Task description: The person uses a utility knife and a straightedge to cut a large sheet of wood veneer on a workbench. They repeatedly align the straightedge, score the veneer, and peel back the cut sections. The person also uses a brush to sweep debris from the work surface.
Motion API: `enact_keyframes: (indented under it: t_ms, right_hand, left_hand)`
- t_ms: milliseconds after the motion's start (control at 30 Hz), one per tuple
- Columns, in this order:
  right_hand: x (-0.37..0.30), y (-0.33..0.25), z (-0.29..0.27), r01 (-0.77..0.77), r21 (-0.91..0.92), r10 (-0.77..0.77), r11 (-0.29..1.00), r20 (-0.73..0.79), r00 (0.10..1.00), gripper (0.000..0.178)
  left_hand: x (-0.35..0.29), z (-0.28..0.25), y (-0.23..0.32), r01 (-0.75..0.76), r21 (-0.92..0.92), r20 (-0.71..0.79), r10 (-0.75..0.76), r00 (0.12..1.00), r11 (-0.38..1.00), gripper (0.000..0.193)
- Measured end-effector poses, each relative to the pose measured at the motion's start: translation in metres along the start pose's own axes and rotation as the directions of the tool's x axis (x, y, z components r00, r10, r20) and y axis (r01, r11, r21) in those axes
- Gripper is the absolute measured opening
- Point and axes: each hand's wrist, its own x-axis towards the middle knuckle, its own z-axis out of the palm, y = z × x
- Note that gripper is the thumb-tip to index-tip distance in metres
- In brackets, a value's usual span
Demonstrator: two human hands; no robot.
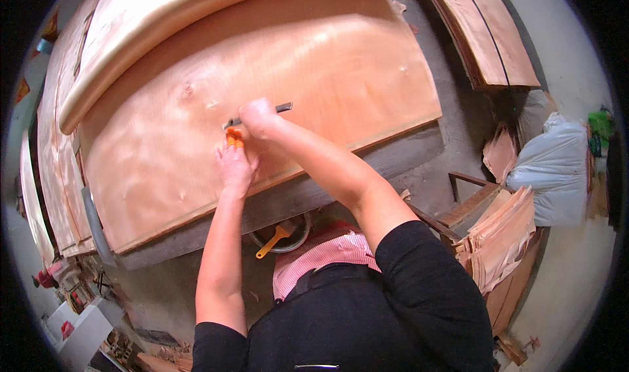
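Note:
A large sheet of pale wood veneer [314, 83] lies on a stack in front of me. My right hand [257, 117] is closed around a dark, narrow, straight tool [284, 107] that looks like a knife; its far end points left and down to the sheet. Just beside that tip, my left hand [236, 165] rests on the veneer with its fingers stretched out. Orange covers [234, 138] sit on some of its fingertips. Whatever the tool's tip touches is too small to make out.
A yellow-handled scraper [273, 241] lies across a round bowl [303, 231] by my waist. Rolled-back veneer [164, 34] curves over the far side. At right stand another veneer stack [488, 34], loose offcuts [501, 237] and a pale plastic bag [550, 172].

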Motion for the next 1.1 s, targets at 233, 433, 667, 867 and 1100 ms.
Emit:
enact_keyframes:
  t_ms: [233,433,667,867,1100]
  right_hand:
    - [-0.091,0.107,-0.055,-0.066,0.598,0.164,0.799,-0.112,0.98,0.014]
    - [-0.264,0.137,0.009,-0.236,0.938,0.244,0.254,0.174,0.954,0.019]
    - [-0.393,0.161,0.02,-0.435,0.9,0.35,-0.034,0.418,0.838,0.021]
    - [-0.382,0.194,-0.012,-0.345,0.939,0.333,-0.02,0.331,0.883,0.024]
    - [-0.315,0.252,-0.04,-0.328,0.939,0.112,0.102,0.317,0.942,0.029]
  left_hand:
    - [-0.007,-0.012,0.003,-0.032,0.065,-0.128,0.04,0.991,0.997,0.081]
    - [-0.004,-0.018,0.007,0.037,0.041,-0.058,-0.035,0.998,0.998,0.077]
    - [0.006,-0.009,0.016,0.1,0.052,-0.103,-0.095,0.99,0.994,0.083]
    - [0.002,-0.015,0.025,0.15,0.069,-0.029,-0.149,0.988,0.986,0.085]
    - [0.002,-0.013,0.026,0.093,-0.026,-0.144,-0.096,0.985,0.995,0.082]
